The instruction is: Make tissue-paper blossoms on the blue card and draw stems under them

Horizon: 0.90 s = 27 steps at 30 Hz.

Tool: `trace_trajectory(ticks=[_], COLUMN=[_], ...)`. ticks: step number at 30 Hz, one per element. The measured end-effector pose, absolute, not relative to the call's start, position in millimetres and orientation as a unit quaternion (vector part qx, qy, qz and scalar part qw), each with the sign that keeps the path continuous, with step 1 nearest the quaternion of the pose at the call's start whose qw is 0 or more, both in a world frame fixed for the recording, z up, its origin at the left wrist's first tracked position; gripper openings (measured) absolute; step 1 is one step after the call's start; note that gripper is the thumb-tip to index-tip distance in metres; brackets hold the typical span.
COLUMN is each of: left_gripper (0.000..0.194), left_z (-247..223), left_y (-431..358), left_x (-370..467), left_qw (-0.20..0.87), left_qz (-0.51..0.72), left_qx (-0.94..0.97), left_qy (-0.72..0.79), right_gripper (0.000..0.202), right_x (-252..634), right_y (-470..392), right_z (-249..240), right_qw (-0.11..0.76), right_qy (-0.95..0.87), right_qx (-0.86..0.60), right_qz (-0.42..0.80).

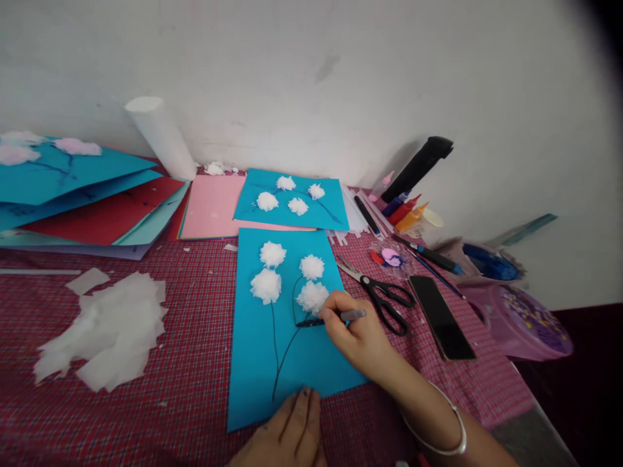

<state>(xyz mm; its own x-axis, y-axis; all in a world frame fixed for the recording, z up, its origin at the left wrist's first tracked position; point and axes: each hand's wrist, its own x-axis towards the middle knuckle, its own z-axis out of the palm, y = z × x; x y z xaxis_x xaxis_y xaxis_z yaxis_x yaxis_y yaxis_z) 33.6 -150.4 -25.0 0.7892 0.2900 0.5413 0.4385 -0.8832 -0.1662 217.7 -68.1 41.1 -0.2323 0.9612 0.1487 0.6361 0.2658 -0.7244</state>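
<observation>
Bent around a slim marker (353, 315), my right hand (357, 337) is above the right part of a blue paper sheet (253, 383). The marker's dark end lies near a thin drawn line below a white tissue-paper puff (313, 297). Several such puffs are stuck on the sheet, with dark curved stem lines running down to one point. My left hand (292, 428) lies flat on the sheet's bottom edge, fingers stretched out; its wrist is out of view. Black-handled scissors (384, 292) lie just right of the sheet.
A second blue sheet with puffs (296, 191) lies behind. Torn white tissue (117, 324) and propped blue cards (73, 172) are at left. Rightward are a phone (440, 318), paint tubes (411, 216), a pink container (516, 324) and the table edge (540, 402). A white roll (163, 139) stands by the wall.
</observation>
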Motion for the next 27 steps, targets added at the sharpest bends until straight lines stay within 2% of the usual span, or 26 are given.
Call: trace_trajectory(ticks=[6, 12, 14, 27], left_gripper=[0.018, 0.016, 0.014, 0.019], left_z=[-29.6, -28.4, -27.2, -32.1], left_y=[-151.2, -150.1, -148.9, -149.2], left_x=[33.6, 32.4, 32.1, 33.6], left_qw=[0.145, 0.143, 0.143, 0.141], left_qz=[-0.256, -0.256, -0.248, -0.270], left_qx=[-0.936, -0.936, -0.939, -0.930], left_qy=[-0.193, -0.197, -0.191, -0.206], right_gripper=[0.017, 0.009, 0.006, 0.020], right_x=[219.7, 218.9, 218.7, 217.1], right_y=[-70.3, -62.5, -57.9, -42.2], right_z=[42.4, 43.7, 40.8, 17.8], right_qw=[0.306, 0.480, 0.504, 0.447], right_qy=[-0.727, -0.604, -0.587, -0.624], right_qx=[-0.541, -0.527, -0.520, -0.527], right_qz=[0.291, 0.356, 0.361, 0.365])
